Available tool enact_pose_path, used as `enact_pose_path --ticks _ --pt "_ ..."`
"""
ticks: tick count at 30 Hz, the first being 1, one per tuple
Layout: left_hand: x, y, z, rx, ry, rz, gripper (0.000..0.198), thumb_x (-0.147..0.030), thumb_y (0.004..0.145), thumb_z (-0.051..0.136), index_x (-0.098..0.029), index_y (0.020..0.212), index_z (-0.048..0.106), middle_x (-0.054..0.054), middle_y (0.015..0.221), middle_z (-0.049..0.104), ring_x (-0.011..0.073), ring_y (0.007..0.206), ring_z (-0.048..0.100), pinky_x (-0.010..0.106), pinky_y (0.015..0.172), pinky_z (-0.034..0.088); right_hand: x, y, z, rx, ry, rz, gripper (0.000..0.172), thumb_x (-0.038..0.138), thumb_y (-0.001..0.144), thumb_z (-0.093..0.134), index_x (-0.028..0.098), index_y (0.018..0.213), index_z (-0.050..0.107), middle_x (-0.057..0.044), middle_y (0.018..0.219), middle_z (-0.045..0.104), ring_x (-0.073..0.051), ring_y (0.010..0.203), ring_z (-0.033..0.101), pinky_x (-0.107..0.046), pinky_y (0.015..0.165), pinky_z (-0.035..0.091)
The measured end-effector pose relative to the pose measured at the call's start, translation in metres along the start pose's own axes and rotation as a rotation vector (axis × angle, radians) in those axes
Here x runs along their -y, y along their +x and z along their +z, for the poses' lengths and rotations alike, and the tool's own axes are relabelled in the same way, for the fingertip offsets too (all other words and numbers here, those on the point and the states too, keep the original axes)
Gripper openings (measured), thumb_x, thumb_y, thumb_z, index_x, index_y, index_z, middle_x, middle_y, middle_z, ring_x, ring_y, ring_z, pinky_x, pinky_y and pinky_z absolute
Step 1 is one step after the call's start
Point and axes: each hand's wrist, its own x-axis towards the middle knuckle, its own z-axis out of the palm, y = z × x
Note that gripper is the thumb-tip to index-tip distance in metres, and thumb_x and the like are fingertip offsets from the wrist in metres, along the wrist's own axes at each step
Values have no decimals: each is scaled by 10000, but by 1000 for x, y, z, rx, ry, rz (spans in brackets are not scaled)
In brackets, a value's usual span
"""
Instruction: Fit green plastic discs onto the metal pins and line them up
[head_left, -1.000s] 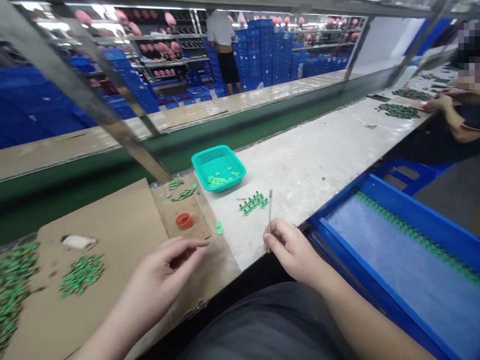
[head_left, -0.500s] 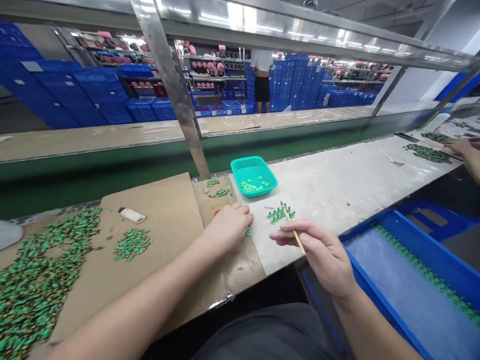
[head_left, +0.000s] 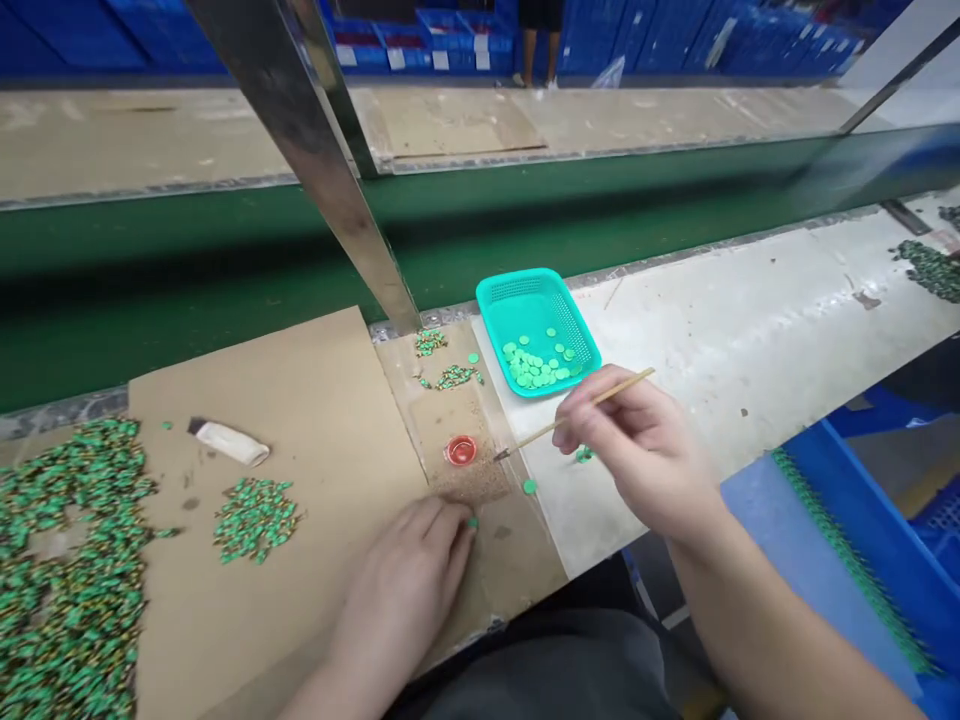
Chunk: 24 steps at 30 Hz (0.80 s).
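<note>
My right hand (head_left: 641,450) pinches a thin wooden stick (head_left: 574,412), whose dark tip points down-left toward a small red cap (head_left: 460,450) on the cardboard. My left hand (head_left: 411,575) lies on the cardboard sheet (head_left: 300,400), fingers together, with a small green disc (head_left: 472,521) at its fingertips. Another loose green disc (head_left: 529,486) lies between the hands. A teal basket (head_left: 571,318) holding several green discs stands just beyond my right hand. A few green parts (head_left: 583,455) peek out under my right hand.
Piles of small green parts lie at the left edge (head_left: 60,570) and at the middle of the cardboard (head_left: 253,517). A white tube (head_left: 229,441) lies near them. A metal post (head_left: 330,170) rises behind. A blue tray (head_left: 862,560) with a row of green parts sits at right.
The view has tilted down and closer. My left hand drew back toward me onto the cardboard. My right hand swung the stick so its tip points left toward the red cap.
</note>
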Motion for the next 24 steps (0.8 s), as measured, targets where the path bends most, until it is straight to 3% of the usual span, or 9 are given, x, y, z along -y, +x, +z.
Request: enact_pose_path --ticks 3,6,8,10,12,16,21,24 --pt "0 -15 6 -74 -7 8 203 -378 1236 607 -285 1214 787 28 1053 850 235 913 818 383 844 640 -16 -23 3 -38 74 130 348 270 908 1072 254 845 730 67 766 681 -98 668 630 -207 623 558" --pt "1 -30 7 -146 35 37 194 -414 1228 672 -290 1313 794 29 1111 848 226 985 804 372 922 636 -45 -63 -2 -81 173 192 279 268 936 1010 263 899 733 90 712 594 -91 627 520 -202 591 476" --pt "1 -35 10 -157 115 48 267 -422 1234 652 -302 1401 822 53 1140 836 248 1048 783 406 986 634 -69 -92 -7 -77 209 207 172 382 1014 938 265 1031 813 82 693 607 -100 605 519 -222 596 482" --pt "1 -33 13 -124 180 48 333 -413 1237 608 -338 1442 858 76 1142 825 276 1071 759 444 996 636 -90 -115 -9 -48 194 223 336 579 1070 859 244 1094 859 44 682 667 -128 603 591 -266 621 541" --pt "-1 -27 16 -102 209 44 310 -401 1212 635 -338 1362 900 84 1124 818 286 1079 750 452 1002 651 -106 -128 -9 -29 154 224 539 763 1016 860 224 997 854 -22 729 762 -177 665 702 -323 667 611" --pt "-6 -20 18 -55 244 6 185 -381 1167 743 -253 1181 875 67 1149 818 257 1128 786 435 1046 695 -116 -134 -7 -27 128 157 683 904 884 918 229 867 810 -35 714 780 -188 662 714 -333 661 610" --pt "-14 -36 24 -74 274 -26 386 -515 1161 814 -206 1389 780 100 1387 813 237 1174 805 469 1039 731 -111 -131 -7 -10 89 96 698 871 775 1025 248 818 712 -10 675 760 -176 631 686 -323 645 612" --pt "-15 -49 23 -123 263 6 340 -504 1164 804 -198 1311 793 85 1315 822 237 1163 802 470 1048 717 -111 -131 -6 -13 75 87 732 923 838 958 267 842 632 1 659 743 -170 611 688 -310 629 611"
